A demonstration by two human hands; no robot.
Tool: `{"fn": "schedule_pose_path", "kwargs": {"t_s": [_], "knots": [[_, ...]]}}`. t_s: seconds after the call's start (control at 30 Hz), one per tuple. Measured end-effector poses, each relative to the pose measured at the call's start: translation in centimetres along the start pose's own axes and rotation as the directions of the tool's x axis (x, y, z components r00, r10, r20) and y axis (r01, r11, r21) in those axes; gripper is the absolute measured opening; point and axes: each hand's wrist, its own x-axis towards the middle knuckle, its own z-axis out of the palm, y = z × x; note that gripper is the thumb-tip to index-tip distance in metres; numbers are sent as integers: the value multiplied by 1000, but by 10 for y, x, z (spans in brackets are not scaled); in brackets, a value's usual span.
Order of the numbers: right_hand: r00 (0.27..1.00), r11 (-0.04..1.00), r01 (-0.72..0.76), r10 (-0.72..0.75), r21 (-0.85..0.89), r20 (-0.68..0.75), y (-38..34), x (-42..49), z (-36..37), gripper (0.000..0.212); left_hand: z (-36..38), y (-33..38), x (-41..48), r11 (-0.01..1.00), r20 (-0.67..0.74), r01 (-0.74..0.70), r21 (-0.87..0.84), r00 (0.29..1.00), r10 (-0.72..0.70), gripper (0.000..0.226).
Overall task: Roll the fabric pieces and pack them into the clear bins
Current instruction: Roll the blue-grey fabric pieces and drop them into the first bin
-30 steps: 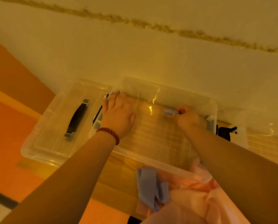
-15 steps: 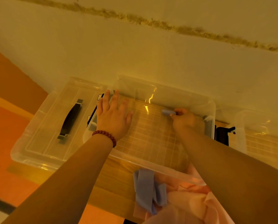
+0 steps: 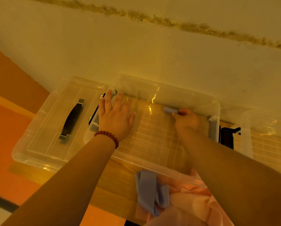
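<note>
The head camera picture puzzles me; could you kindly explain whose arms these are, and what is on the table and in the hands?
There is no machine here. A person wears a camera on the head, so you look down along their own two bare arms.

On the wooden table stands an open clear bin. The left hand, with a bead bracelet at the wrist, rests flat with straight fingers at the bin's left side. The right hand pinches a small blue fabric roll against the bin's far wall.

Left of it lies a clear plastic piece with a black handle, either a lid or a closed bin. Nearest the person lie loose blue fabric and pink fabric.
</note>
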Motion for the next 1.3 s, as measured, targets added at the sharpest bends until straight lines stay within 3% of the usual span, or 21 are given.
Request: {"fn": "schedule_pose_path", "kwargs": {"t_s": [1.3], "knots": [[998,999,-39,39,4,-47,1,-2,0,29,2,1,0,1000,-26,-2,-15,1000,1,54]]}}
